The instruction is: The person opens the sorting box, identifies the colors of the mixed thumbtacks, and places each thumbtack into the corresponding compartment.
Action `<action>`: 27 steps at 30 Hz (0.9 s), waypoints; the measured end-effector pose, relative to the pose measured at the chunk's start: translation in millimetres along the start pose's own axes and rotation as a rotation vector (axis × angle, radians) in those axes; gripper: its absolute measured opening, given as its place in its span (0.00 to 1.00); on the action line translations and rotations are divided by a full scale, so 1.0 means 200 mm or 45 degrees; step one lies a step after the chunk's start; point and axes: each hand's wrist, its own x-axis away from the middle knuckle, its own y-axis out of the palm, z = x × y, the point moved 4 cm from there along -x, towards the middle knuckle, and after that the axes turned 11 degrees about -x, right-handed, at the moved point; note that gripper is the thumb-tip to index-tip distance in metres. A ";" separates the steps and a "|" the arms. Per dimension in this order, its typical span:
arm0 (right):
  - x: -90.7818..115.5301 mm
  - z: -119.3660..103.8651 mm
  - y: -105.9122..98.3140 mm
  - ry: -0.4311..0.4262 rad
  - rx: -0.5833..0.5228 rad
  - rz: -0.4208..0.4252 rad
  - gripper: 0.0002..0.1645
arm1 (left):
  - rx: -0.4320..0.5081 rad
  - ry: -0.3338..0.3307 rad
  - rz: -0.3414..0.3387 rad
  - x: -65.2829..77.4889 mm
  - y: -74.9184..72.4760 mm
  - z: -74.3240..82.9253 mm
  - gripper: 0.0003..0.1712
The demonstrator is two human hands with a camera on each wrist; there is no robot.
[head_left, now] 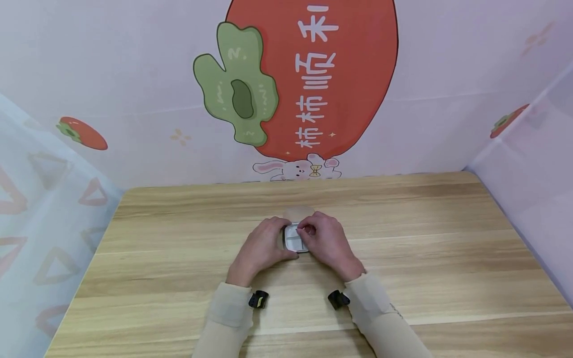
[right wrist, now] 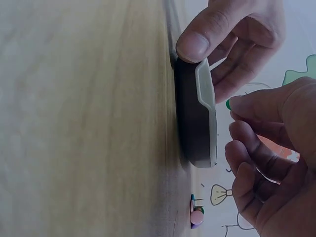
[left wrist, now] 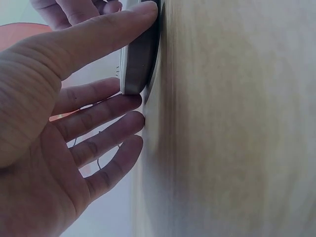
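Note:
A small compartment box (head_left: 294, 237), like a pill case with a white divided inside and a dark outer wall, stands on the table. My left hand (head_left: 264, 244) holds it from the left, thumb at the near edge and fingers along the far side. In the left wrist view the thumb presses the dark side wall of the box (left wrist: 138, 64). My right hand (head_left: 329, 241) is over the box's right part. Its thumb and index finger pinch a tiny green piece (right wrist: 228, 104) just above the rim, with the other fingers curled.
Several tiny coloured pieces (right wrist: 196, 216), pink, green and blue among them, lie past the box in the right wrist view. A pale translucent flap (head_left: 299, 214) shows behind the box. The wooden table (head_left: 179, 268) ends at a printed cloth backdrop (head_left: 147, 149).

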 end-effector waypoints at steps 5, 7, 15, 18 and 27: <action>0.00 0.00 0.00 -0.011 0.033 0.009 0.02 | 0.006 0.009 0.003 0.00 0.00 0.00 0.41; 0.00 0.00 0.01 -0.011 0.042 0.007 0.02 | 0.000 0.008 -0.002 0.00 0.00 0.00 0.41; 0.00 0.01 0.01 0.025 0.065 0.003 0.03 | 0.021 0.018 -0.014 -0.01 0.01 0.01 0.40; 0.00 0.01 0.01 0.034 0.074 0.001 0.03 | 0.034 0.034 -0.015 -0.01 0.01 0.02 0.39; 0.00 0.01 0.01 0.037 0.074 -0.007 0.03 | 0.014 0.068 -0.001 -0.01 0.02 0.04 0.38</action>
